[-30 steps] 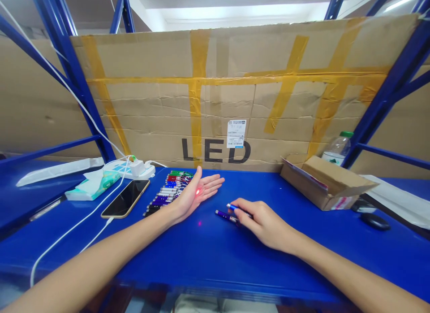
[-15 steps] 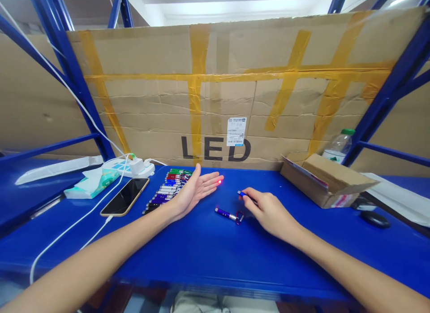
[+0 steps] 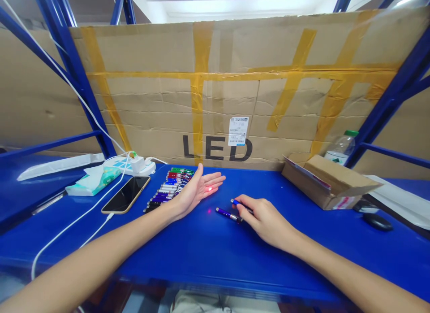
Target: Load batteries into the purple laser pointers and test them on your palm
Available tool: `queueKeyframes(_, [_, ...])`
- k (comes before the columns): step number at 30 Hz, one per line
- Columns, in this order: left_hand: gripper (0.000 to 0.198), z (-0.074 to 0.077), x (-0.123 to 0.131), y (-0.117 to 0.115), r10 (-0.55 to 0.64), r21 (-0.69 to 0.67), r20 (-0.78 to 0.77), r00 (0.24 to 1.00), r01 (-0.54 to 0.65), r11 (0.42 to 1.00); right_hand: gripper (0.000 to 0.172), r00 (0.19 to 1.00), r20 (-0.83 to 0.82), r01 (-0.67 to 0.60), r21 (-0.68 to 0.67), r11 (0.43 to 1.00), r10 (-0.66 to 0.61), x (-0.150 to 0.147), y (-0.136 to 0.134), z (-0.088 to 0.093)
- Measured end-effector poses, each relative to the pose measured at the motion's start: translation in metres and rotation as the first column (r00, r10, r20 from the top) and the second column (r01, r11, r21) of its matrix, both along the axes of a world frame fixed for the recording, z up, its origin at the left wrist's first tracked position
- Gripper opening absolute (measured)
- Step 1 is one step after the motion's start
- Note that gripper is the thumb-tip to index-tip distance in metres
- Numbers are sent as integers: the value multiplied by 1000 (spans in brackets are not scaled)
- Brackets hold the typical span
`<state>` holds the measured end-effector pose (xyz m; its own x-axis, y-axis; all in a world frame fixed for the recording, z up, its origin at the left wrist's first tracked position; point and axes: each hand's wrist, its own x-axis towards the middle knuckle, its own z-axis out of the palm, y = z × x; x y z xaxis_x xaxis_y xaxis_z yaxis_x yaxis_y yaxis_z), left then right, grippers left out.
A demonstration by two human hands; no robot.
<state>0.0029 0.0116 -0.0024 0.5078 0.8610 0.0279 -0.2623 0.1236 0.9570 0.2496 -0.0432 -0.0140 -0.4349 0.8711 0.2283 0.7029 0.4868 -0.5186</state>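
My right hand (image 3: 265,216) is closed around a blue laser pointer (image 3: 236,202), whose tip faces left. A red light spot (image 3: 210,189) shows on the fingers of my left hand (image 3: 196,189), which is held up open, palm turned to the right. A fainter pinkish spot (image 3: 209,210) glows on the blue table below it. Just left of my right hand, a purple laser pointer (image 3: 225,213) lies on the table, its clip end partly hidden by the fingers. Behind my left wrist lies a row of several laser pointers (image 3: 164,190) in green, red, blue, silver, purple and black.
On the left are a phone (image 3: 126,195) with a white cable, a tissue pack (image 3: 94,180) and a power strip (image 3: 136,165). To the right stand an open cardboard box (image 3: 327,180), a bottle (image 3: 341,148) and a black mouse (image 3: 378,221). A cardboard sheet (image 3: 154,111) walls off the back.
My right hand has moved slightly left and down with the blue laser pointer, now nearer the purple one. The red spot has shifted from the fingertips down and left along my left fingers.
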Motion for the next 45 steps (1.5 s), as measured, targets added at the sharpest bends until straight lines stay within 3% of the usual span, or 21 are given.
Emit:
queueKeyframes(6, [90, -1, 0, -1, -5, -14, -5, 1000, 5, 1000, 34, 992, 1, 130, 46, 990, -130, 1, 3, 1])
queueKeyframes(11, [85, -1, 0, 0, -1, -12, -7, 1000, 1, 1000, 35, 999, -6, 46, 17, 999, -46, -1, 1, 1])
queueKeyframes(17, [86, 0, -1, 1, -4, -6, -2, 1000, 4, 1000, 34, 991, 0, 137, 20, 990, -137, 0, 3, 2])
queueKeyframes(22, [87, -2, -1, 0, -3, -12, -16, 1000, 3, 1000, 33, 997, 16, 74, 5, 997, -74, -2, 2, 1])
queueKeyframes(27, [90, -2, 0, 0, -19, -2, -23, 1000, 19, 1000, 33, 995, 8, 100, 5, 995, -101, -2, 2, 2])
queueKeyframes(33, [91, 0, 0, 1, 10, -8, -12, 1000, -10, 1000, 33, 1000, -24, -8, -48, 999, 7, -5, -3, 2])
queueKeyframes(39, [90, -2, 0, 2, 8, -17, 4, 1000, -8, 1000, 32, 999, -40, -29, -34, 999, 28, -5, -5, 4])
queueKeyframes(45, [93, -3, 1, 4, -17, -9, -4, 1000, 17, 1000, 33, 970, -17, -244, -47, 969, 243, -4, -15, 11])
